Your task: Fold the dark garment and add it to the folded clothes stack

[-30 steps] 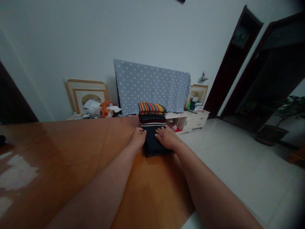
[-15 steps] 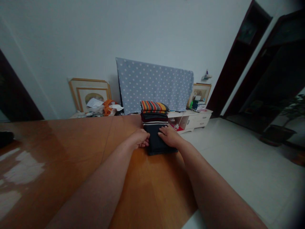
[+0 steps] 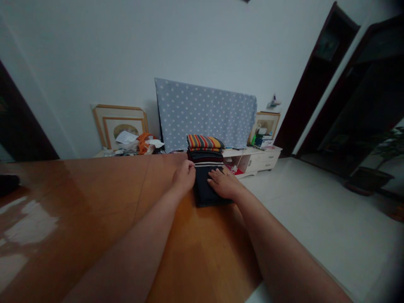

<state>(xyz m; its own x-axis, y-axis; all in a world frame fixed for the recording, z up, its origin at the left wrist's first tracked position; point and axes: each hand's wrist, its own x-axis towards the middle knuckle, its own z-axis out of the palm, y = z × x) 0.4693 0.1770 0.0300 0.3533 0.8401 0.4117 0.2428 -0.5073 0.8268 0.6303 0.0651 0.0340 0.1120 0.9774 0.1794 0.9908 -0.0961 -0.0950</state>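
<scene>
A folded dark garment [image 3: 205, 194] with pale stripes along its far end lies on the wooden table [image 3: 189, 261]. At its far left corner, my left hand [image 3: 185, 176] has its fingers closed in a pinch on the fabric edge. My right hand [image 3: 223, 183] rests flat on top, fingers spread. Just behind is a stack of folded clothes [image 3: 205, 155], dark ones below, and a striped red, yellow and grey cloth [image 3: 205, 142] tops it.
Beyond the table, a low white cabinet [image 3: 265, 161] stands against the wall, with a dotted grey-blue cloth [image 3: 205, 111] over something tall. Framed pictures [image 3: 121, 120] lean nearby. A dark object [image 3: 9, 184] sits at the table's left. A potted plant [image 3: 368, 179] is at right.
My left hand has moved away from me along the garment's left edge to its far corner. My right hand stays on the garment, shifted only slightly.
</scene>
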